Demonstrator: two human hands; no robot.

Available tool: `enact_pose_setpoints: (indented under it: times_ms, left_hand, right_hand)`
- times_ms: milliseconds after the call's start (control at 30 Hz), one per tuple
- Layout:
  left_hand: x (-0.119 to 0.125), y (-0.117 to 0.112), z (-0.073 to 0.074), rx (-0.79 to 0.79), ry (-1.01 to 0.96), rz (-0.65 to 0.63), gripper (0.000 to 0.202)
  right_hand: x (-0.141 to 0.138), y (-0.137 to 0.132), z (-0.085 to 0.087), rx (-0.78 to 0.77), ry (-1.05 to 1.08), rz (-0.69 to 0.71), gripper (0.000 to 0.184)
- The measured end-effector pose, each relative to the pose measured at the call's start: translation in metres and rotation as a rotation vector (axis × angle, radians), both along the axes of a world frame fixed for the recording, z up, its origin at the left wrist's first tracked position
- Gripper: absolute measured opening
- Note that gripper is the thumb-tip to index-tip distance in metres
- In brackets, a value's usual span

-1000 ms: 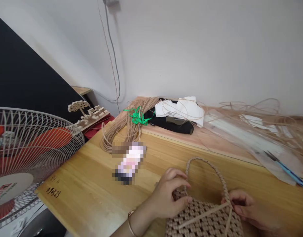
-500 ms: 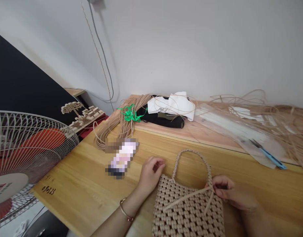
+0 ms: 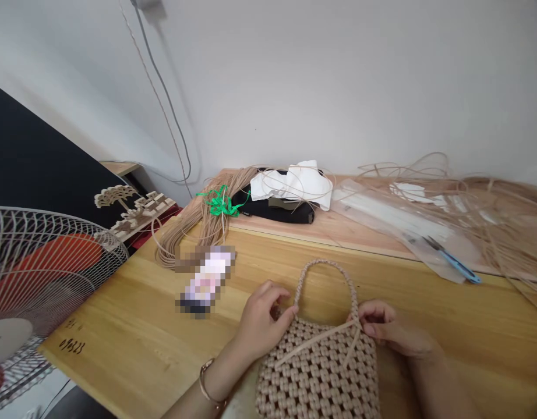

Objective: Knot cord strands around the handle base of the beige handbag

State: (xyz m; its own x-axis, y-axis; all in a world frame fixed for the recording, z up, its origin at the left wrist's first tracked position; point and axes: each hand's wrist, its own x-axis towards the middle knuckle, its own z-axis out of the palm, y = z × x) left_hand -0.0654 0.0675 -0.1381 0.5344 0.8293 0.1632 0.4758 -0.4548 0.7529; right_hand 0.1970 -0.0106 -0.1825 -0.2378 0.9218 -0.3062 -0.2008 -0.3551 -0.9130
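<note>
A beige woven handbag [image 3: 316, 372] with an arched braided handle [image 3: 326, 262] stands in front of me on the table. Two flat loose strip ends [image 3: 314, 344] hang over its front from the foot of the handle on the right. My left hand [image 3: 268, 320] is closed at the bag's upper left corner, its thumb against the foot of the handle and the other fingers curled. At the opposite corner my right hand [image 3: 388, 327] pinches the bag where the handle joins. Some of its fingertips are hidden behind the handle.
Behind lie a bundle of beige strips [image 3: 185, 235] with a green tie [image 3: 222, 202], a black item [image 3: 277, 212] under white paper, and blue-handled snips [image 3: 458, 266] on plastic. A blurred phone [image 3: 209, 279] lies left. A caged fan [image 3: 41, 291] stands beside the table.
My left hand has moved from beside the bag onto its upper left corner. The right hand stays at the handle's right foot. The whole view has shifted slightly.
</note>
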Motion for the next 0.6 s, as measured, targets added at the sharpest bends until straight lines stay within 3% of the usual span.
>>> enact_pose_setpoints:
  times_ms: [333, 600]
  left_hand:
    - [-0.001, 0.007, -0.002, -0.091, 0.092, 0.013, 0.010]
    - [-0.007, 0.014, -0.007, -0.020, 0.113, 0.041, 0.013]
  right_hand:
    - [0.002, -0.002, -0.002, -0.013, 0.001, 0.005, 0.030]
    - [0.002, -0.003, 0.000, -0.009, -0.030, 0.020, 0.031]
